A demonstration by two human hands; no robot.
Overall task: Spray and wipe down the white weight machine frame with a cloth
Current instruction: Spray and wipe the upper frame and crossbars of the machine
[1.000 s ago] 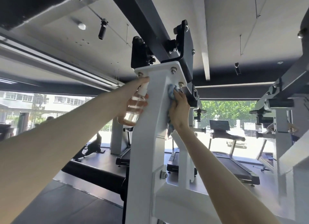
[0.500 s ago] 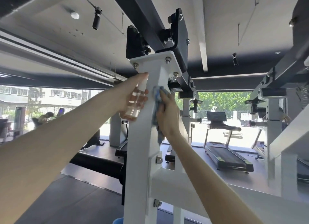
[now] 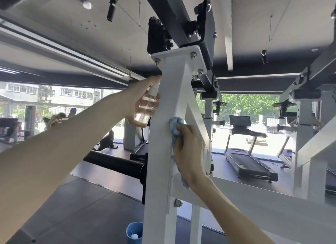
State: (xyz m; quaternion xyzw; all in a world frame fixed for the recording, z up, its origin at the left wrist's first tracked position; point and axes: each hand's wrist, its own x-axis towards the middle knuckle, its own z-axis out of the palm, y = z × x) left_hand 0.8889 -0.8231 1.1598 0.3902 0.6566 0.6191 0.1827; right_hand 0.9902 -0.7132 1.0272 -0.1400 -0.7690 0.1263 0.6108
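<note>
Left grip (image 3: 135,100): wrapping round the spray bottle, one finger lying atop its spray head
Spray bottle (image 3: 145,110): clear, being held upright at 9 o'clock of the white frame post, just beside its left face
Right grip (image 3: 189,152): holding the cloth, fingers curling over it and pressing it to the post
Cloth (image 3: 174,125): blue, bunching at the post's right edge, its tail hanging toward 6 o'clock under the wrist
White frame post (image 3: 158,171): rising toward 12 o'clock, meeting the black bracket at its bolted top plate
Black bracket (image 3: 205,25): sitting at 12 o'clock, clamping a dark overhead beam
White cross rail (image 3: 254,198): running from the post toward 4 o'clock
Blue bucket (image 3: 133,232): standing on the floor at 6 o'clock, partly hiding behind the post
Black roller pad (image 3: 116,163): projecting toward 9 o'clock behind the post
Treadmill (image 3: 249,163): standing at 3 o'clock, facing the windows
</note>
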